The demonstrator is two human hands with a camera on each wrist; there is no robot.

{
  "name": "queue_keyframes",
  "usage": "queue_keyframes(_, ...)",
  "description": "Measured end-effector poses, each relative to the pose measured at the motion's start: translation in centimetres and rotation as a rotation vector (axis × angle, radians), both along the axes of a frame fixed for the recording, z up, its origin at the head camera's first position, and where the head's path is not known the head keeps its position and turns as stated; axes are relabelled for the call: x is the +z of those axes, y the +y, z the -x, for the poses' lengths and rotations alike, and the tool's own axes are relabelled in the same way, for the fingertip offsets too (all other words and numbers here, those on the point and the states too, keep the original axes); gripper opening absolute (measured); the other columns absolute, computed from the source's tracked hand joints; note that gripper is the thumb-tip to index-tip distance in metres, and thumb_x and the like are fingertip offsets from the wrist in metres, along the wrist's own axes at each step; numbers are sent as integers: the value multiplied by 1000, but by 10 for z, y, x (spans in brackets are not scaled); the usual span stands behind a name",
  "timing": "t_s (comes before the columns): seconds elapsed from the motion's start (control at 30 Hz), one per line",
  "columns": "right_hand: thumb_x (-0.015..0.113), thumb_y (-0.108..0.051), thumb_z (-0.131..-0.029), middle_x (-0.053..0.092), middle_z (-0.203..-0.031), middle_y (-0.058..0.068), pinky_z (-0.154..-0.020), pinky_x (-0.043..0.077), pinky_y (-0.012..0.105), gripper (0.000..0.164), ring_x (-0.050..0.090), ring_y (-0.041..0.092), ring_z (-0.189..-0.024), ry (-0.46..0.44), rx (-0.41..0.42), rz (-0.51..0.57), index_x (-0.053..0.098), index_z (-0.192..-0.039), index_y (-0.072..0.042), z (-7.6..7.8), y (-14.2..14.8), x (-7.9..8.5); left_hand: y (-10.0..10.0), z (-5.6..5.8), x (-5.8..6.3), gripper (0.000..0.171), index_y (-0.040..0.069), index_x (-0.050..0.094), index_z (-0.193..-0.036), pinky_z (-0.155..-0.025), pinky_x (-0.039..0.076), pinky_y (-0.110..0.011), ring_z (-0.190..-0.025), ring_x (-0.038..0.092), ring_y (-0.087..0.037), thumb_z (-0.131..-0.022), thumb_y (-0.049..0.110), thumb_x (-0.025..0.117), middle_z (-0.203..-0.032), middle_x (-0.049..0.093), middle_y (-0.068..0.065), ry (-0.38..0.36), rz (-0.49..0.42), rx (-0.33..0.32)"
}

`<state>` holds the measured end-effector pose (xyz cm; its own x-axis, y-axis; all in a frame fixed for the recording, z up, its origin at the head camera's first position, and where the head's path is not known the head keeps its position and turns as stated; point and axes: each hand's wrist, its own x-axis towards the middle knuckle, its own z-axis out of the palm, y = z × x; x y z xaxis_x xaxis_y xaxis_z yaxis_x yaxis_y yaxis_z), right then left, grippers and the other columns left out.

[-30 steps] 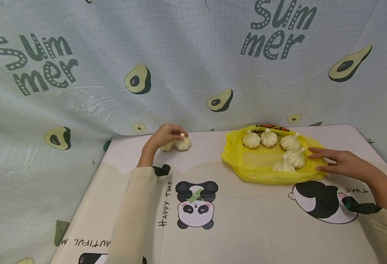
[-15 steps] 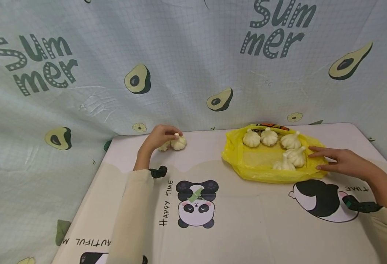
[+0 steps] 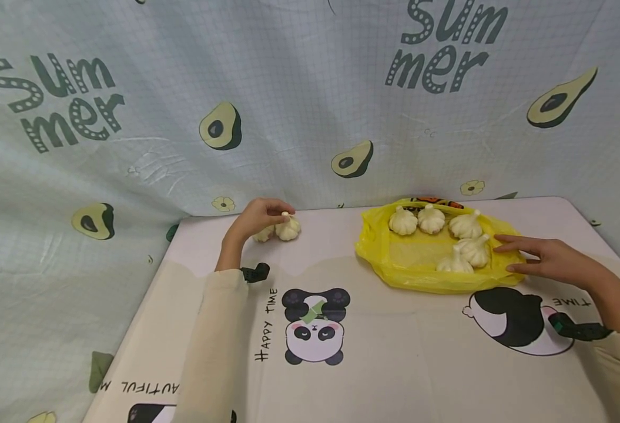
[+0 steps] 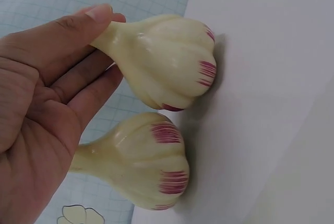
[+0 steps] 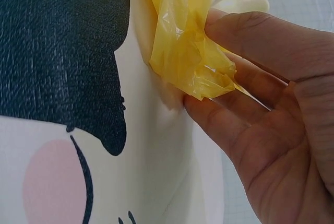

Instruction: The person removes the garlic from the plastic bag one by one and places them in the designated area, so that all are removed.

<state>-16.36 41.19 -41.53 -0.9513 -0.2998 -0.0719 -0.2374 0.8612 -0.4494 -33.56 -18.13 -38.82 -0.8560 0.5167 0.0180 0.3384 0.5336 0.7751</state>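
Note:
At the back left of the table, my left hand (image 3: pixel 257 218) pinches the stem of a white garlic bulb (image 3: pixel 288 230) between thumb and fingers. In the left wrist view this garlic bulb (image 4: pixel 164 59) shows purple streaks at its base, which sits on the tabletop. A second garlic bulb (image 4: pixel 141 164) stands close beside it, its stem partly behind my palm. On the right, my right hand (image 3: pixel 555 261) touches the edge of a yellow plastic bag (image 3: pixel 421 283) with loosely spread fingers. Several garlic bulbs (image 3: pixel 431 220) lie inside the bag's turned-out opening.
The table (image 3: pixel 384 352) wears a cloth printed with a panda (image 3: pixel 315 343) and lettering. Behind it and to the left hangs a pale curtain (image 3: pixel 288 117) with avocado prints, meeting the table's back edge.
My left hand and its garlic bulb have shifted slightly left since a second ago, bringing the neighbouring bulb along. The right hand and the bag have hardly moved.

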Motion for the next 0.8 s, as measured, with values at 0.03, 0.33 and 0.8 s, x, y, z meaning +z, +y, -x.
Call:
queue_keyframes(0.03,78,-25,-90,50,-147,28,-95,43,68,39,46,56,-129,1,0,-2,71,-126,-11,0,0,0,0,0,1,27,0,73,-120,-101,51,-47,-115,67,-30,-97,13,71,-122,72,-17,-1,-6,0)
queue_keyframes(0.33,79,-24,-90,50,-146,29,-94,43,70,38,46,57,-129,14,15,-6,72,-125,-10,2,2,-2,9,-10,26,30,3,71,-126,-101,52,-44,-117,66,-28,-101,19,67,-127,69,-19,67,4,-38)
queue_keyframes(0.8,78,-26,-91,50,-149,26,-96,41,70,40,44,56,-131,0,5,13,71,-126,-10,1,1,-3,78,-37,66,29,10,72,-126,-105,49,-41,-121,63,-22,-103,24,62,-126,71,-7,270,122,-303)
